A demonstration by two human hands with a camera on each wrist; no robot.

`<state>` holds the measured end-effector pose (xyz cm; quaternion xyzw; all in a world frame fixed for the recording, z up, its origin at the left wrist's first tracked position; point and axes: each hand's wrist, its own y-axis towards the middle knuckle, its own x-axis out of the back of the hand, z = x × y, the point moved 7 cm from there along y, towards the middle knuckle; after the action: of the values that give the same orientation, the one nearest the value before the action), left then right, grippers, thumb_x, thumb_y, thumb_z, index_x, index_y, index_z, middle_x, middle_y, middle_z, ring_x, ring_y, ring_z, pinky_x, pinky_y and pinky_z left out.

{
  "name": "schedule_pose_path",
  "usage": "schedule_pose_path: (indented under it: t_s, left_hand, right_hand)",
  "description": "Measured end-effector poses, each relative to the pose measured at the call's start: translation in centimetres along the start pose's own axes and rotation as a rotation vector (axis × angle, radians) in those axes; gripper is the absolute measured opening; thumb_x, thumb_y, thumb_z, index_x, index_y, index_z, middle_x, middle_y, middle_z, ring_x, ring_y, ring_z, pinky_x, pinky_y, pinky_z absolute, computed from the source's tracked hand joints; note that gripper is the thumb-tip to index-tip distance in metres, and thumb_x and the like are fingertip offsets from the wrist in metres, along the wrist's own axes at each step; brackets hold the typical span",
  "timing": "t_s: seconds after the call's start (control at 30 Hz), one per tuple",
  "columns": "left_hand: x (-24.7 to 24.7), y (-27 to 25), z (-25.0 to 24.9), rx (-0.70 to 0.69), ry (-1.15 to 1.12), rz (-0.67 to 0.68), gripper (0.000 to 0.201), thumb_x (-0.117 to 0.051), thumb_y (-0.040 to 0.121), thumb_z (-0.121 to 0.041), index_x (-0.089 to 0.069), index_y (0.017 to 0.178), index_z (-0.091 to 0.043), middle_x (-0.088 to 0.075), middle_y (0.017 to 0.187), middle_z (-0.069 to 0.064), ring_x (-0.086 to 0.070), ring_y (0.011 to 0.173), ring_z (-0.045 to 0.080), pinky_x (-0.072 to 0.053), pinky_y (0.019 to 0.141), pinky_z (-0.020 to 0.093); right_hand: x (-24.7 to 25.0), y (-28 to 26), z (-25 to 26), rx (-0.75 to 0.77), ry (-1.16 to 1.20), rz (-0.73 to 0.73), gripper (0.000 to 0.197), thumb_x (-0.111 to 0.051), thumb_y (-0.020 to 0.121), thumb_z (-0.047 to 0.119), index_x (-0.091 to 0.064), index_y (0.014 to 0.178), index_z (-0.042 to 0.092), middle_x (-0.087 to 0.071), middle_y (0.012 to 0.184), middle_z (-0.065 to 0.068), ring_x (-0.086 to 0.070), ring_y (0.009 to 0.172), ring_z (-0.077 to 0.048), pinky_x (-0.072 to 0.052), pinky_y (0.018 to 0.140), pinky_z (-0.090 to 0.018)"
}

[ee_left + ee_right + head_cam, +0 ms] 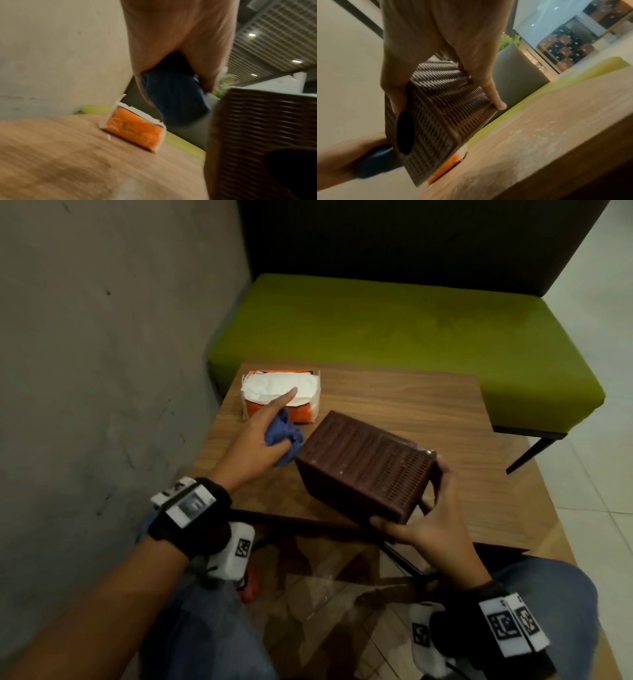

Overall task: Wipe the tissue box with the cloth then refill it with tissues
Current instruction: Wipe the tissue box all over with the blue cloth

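Note:
A brown woven tissue box (pixel 363 467) is tilted above the wooden table (pixel 428 405), its oval slot (pixel 406 132) facing me. My right hand (pixel 431 518) grips its near right end, thumb under one corner and fingers (pixel 494 97) round the other side. My left hand (pixel 260 436) holds a bunched blue cloth (pixel 284 436) against the box's left end, index finger pointing out straight. The cloth (pixel 173 97) shows dark blue in the left wrist view beside the box (pixel 260 135). An orange pack of white tissues (pixel 281 393), torn open on top, lies at the table's far left.
A concrete wall (pixel 102 354) runs close along the left. A green bench seat (pixel 394 337) with a dark backrest stands beyond the table. My knees in jeans (pixel 548 587) are below the near edge. The orange pack (pixel 135 129) sits near the table's far edge.

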<state>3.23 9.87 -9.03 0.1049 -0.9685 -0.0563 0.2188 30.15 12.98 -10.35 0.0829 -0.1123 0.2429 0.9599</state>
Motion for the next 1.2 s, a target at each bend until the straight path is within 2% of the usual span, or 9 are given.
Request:
schedule_pose_path:
  t_s: [0.2,0.37,0.47,0.63,0.73,0.8,0.9,1.1,1.2]
  left_hand:
    - [-1.1,-0.2,-0.3,0.144,0.065,0.524,0.118,-0.078,0.059,-0.057,0.004,0.144,-0.047,-0.024,0.154,-0.014,-0.026,0.138,-0.001,-0.026,0.113,0.028]
    - [-1.8,0.9,-2.9,0.056,0.076,0.562,0.109,-0.080,0.060,-0.048,-0.011,0.144,-0.043,-0.025,0.146,-0.033,-0.028,0.135,-0.008,-0.026,0.108,0.013]
    - [-1.9,1.0,-3.5,0.015,0.109,0.502,0.100,-0.082,0.068,-0.029,-0.019,0.145,-0.033,-0.033,0.143,-0.027,-0.034,0.131,-0.009,-0.028,0.104,0.009]
    - [-1.1,1.1,-4.9,-0.097,0.315,0.354,0.096,-0.084,0.063,-0.032,-0.027,0.140,-0.031,-0.047,0.133,-0.014,-0.049,0.121,0.005,-0.042,0.101,0.034]
    - [-0.6,1.2,-6.6,-0.184,0.584,0.275,0.096,-0.076,0.059,-0.045,-0.025,0.139,-0.032,-0.047,0.132,-0.008,-0.055,0.111,0.017,-0.049,0.087,0.043]
    - [-0.8,1.1,-7.9,-0.236,0.808,0.257,0.099,-0.072,0.056,-0.051,-0.022,0.140,-0.031,-0.046,0.132,-0.008,-0.058,0.103,0.020,-0.052,0.077,0.042]
    - [-2.1,0.7,-9.4,-0.282,0.965,0.310,0.101,-0.070,0.055,-0.057,-0.023,0.139,-0.027,-0.046,0.131,-0.009,-0.061,0.093,0.022,-0.052,0.069,0.041]
    - [-4.4,-0.3,-10.8,-0.408,1.048,0.315,0.106,-0.072,0.057,-0.059,-0.024,0.143,-0.020,-0.041,0.140,-0.006,-0.056,0.107,0.017,-0.052,0.074,0.034]
    - [-3.2,0.2,-10.1,-0.261,0.599,0.398,0.095,-0.079,0.060,-0.049,-0.033,0.140,-0.026,-0.043,0.138,-0.007,-0.047,0.122,0.009,-0.044,0.098,0.031]
  right_hand:
    - [0.1,2.2,0.9,0.022,-0.053,0.106,0.118,-0.091,0.047,0.031,-0.020,0.142,0.019,-0.040,0.137,0.016,-0.038,0.128,0.010,-0.038,0.107,-0.023]
    - [1.2,3.0,2.0,0.068,-0.002,0.161,0.112,-0.086,0.052,0.027,-0.019,0.142,0.023,-0.043,0.136,0.022,-0.042,0.132,-0.002,-0.040,0.111,-0.041]
    - [1.4,3.3,1.6,0.051,-0.016,0.199,0.113,-0.089,0.055,0.022,-0.017,0.142,0.024,-0.043,0.138,0.014,-0.044,0.132,-0.007,-0.041,0.110,-0.046]
    - [1.0,4.1,0.4,0.031,-0.208,0.220,0.116,-0.089,0.062,0.019,-0.009,0.145,0.025,-0.040,0.135,0.018,-0.045,0.122,0.010,-0.044,0.103,-0.023]
    - [0.7,3.8,1.8,0.070,-0.339,0.118,0.135,-0.083,0.054,0.050,0.004,0.152,0.018,-0.021,0.143,0.026,-0.028,0.129,0.012,-0.028,0.109,-0.010]
    - [-0.1,3.0,4.1,0.173,-0.538,0.003,0.143,-0.073,0.049,0.072,0.009,0.152,0.016,-0.010,0.157,0.005,-0.011,0.144,-0.009,-0.019,0.119,-0.036]
    - [-3.8,2.0,6.3,0.195,-0.767,0.029,0.141,-0.075,0.053,0.067,0.015,0.150,0.020,0.004,0.162,-0.006,0.001,0.150,-0.025,-0.015,0.114,-0.061]
    - [-5.7,2.8,6.0,0.191,-0.630,-0.145,0.119,-0.079,0.059,0.044,-0.004,0.148,0.020,-0.039,0.137,-0.015,-0.041,0.124,-0.037,-0.038,0.095,-0.067]
    - [-4.4,2.8,5.5,0.225,-0.564,-0.205,0.104,-0.069,0.058,0.050,-0.027,0.140,0.004,-0.046,0.127,-0.015,-0.045,0.115,-0.033,-0.039,0.099,-0.051]
